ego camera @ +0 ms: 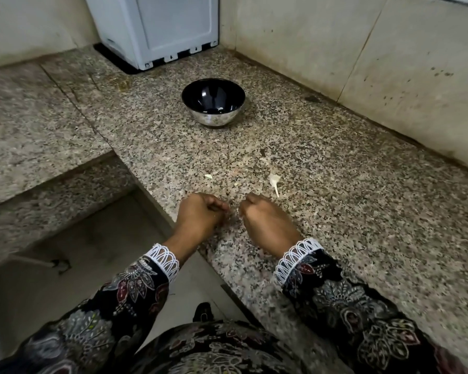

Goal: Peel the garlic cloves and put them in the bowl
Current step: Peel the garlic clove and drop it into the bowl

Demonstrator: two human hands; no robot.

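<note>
Both hands work at six o'clock, left hand (200,213) and right hand (265,220) curled; whether they pinch a clove cannot be told; peeling seems underway, bowl (213,116) at twelve awaits

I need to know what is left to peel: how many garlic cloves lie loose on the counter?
2: a small clove left of centre, a stalked clove to its right. The curled hands may hide more.

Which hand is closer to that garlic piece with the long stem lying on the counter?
Right. The right hand sits just below and left of the stemmed garlic piece; the left hand is farther left, beyond the right hand.
</note>
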